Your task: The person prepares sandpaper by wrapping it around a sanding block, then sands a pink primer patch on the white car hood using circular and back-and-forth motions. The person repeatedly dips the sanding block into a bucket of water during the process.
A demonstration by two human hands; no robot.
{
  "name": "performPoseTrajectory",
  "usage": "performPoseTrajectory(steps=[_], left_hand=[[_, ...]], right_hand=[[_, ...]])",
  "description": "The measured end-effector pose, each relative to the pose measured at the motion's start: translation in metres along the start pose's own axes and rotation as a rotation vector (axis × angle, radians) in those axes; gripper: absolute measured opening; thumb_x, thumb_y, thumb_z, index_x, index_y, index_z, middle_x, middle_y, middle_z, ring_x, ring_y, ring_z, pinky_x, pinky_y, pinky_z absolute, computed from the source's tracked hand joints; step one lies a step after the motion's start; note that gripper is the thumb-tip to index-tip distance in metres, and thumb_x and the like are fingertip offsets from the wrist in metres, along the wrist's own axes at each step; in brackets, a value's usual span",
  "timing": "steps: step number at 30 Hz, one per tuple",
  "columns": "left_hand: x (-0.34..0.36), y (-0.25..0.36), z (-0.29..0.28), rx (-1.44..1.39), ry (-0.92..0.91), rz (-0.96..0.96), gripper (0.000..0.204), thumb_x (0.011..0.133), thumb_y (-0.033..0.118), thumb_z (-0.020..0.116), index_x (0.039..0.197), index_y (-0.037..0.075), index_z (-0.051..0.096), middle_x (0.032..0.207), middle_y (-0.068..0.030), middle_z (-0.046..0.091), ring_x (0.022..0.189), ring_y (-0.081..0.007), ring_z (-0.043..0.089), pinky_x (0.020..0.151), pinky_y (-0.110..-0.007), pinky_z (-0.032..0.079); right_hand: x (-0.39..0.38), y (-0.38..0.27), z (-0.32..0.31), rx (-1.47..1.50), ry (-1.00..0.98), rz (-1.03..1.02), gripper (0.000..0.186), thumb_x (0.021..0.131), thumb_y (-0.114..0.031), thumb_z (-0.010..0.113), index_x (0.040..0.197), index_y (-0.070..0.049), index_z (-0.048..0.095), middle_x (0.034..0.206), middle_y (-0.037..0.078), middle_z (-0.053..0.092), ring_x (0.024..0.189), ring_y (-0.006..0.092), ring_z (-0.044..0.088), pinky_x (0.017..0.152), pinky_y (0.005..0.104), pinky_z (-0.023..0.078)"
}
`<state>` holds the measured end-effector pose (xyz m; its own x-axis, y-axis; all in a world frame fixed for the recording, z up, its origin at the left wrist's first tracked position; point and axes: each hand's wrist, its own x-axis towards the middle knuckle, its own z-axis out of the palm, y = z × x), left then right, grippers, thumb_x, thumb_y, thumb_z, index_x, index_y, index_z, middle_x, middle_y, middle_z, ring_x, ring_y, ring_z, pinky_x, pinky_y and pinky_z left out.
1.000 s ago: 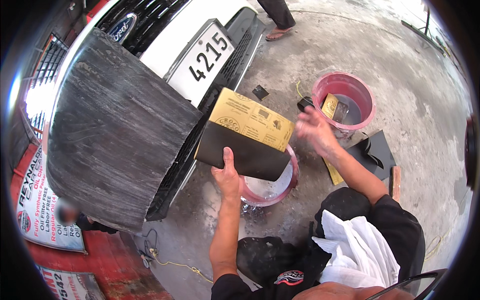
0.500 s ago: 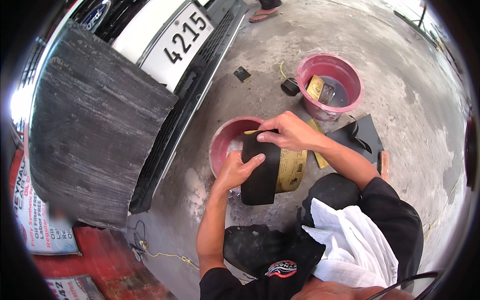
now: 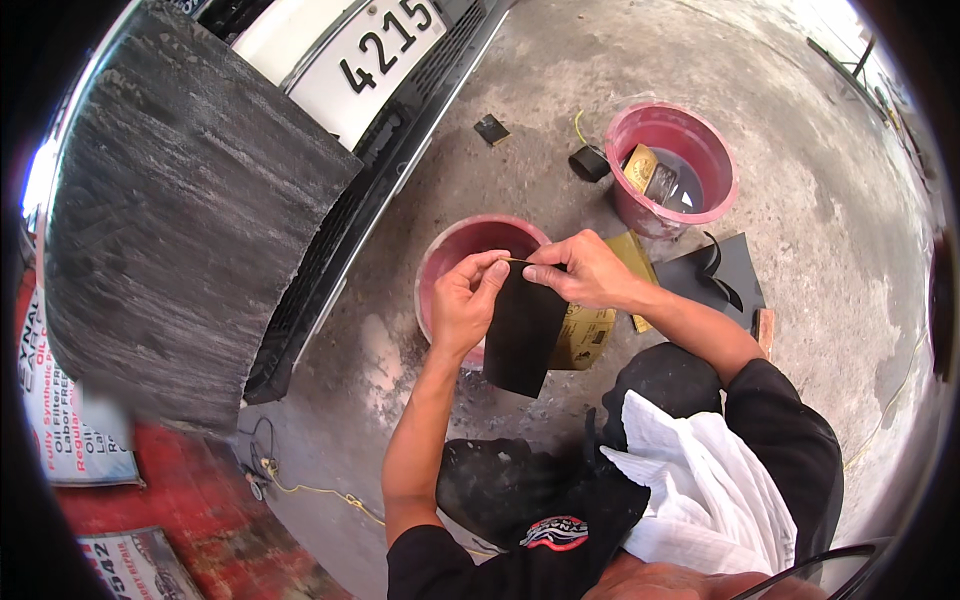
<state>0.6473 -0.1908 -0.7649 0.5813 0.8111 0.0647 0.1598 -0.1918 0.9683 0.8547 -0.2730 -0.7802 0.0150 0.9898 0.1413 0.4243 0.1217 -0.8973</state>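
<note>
A sheet of sandpaper (image 3: 522,335), black on its grit face and yellow-tan on its printed back, hangs between my hands, folded or curled over to the right. My left hand (image 3: 466,303) pinches its top edge at the left, thumb against the fingers. Close beside it, my right hand (image 3: 583,272) grips the same edge at the right. The sheet is in front of a pink tub (image 3: 445,262), whose inside is mostly hidden by my hands.
A second pink tub (image 3: 722,200) holds murky water, a yellow-backed piece and a dark block. Dark sheets (image 3: 735,265) lie right of my hands, by a small wooden block (image 3: 765,330). The car's front bumper (image 3: 370,220), with a scuffed black sheet (image 3: 190,220) over it, stands left.
My left hand has moved up from the sheet's side to its top edge. Both hands now pinch that edge close together. The view has shifted slightly.
</note>
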Motion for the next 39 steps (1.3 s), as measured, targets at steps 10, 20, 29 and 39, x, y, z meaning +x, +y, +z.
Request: performPoseTrajectory(steps=[10, 20, 29, 39], left_hand=[[0.005, 0.002, 0.003, -0.011, 0.064, 0.049, 0.023, 0.106, 0.019, 0.066, 0.114, 0.000, 0.076, 0.102, -0.0038, 0.077, 0.093, -0.0081, 0.067, 0.082, -0.026, 0.053], [0.007, -0.029, -0.009, 0.084, -0.292, -0.150, 0.027, 0.109, 0.025, 0.061, 0.110, 0.000, 0.071, 0.090, 0.0013, 0.070, 0.083, -0.0068, 0.059, 0.076, -0.029, 0.050], [0.001, -0.016, -0.026, 0.258, -0.326, -0.219, 0.030, 0.107, 0.024, 0.065, 0.118, -0.001, 0.074, 0.098, -0.0003, 0.077, 0.088, -0.0082, 0.065, 0.080, -0.029, 0.053], [0.000, -0.015, -0.040, 0.163, -0.300, -0.191, 0.032, 0.107, 0.025, 0.065, 0.119, -0.003, 0.074, 0.099, -0.0025, 0.078, 0.090, -0.0075, 0.064, 0.085, -0.029, 0.052]], right_hand=[[-0.001, -0.002, -0.007, 0.082, 0.131, -0.004, 0.019, 0.096, -0.021, 0.076, 0.105, -0.004, 0.079, 0.065, 0.012, 0.059, 0.057, 0.0132, 0.052, 0.057, 0.0355, 0.045], [-0.003, 0.020, -0.021, 0.160, 0.173, 0.065, 0.020, 0.099, -0.021, 0.074, 0.105, -0.002, 0.078, 0.063, 0.004, 0.053, 0.063, 0.0080, 0.045, 0.056, 0.0329, 0.041], [-0.010, 0.021, -0.052, 0.218, 0.177, 0.221, 0.022, 0.102, -0.017, 0.073, 0.104, 0.004, 0.077, 0.079, -0.006, 0.067, 0.073, 0.0029, 0.055, 0.064, 0.0257, 0.046], [-0.007, 0.045, -0.059, 0.438, 0.309, 0.117, 0.023, 0.103, -0.019, 0.072, 0.107, 0.002, 0.078, 0.078, -0.008, 0.063, 0.070, 0.0016, 0.049, 0.062, 0.0247, 0.042]])
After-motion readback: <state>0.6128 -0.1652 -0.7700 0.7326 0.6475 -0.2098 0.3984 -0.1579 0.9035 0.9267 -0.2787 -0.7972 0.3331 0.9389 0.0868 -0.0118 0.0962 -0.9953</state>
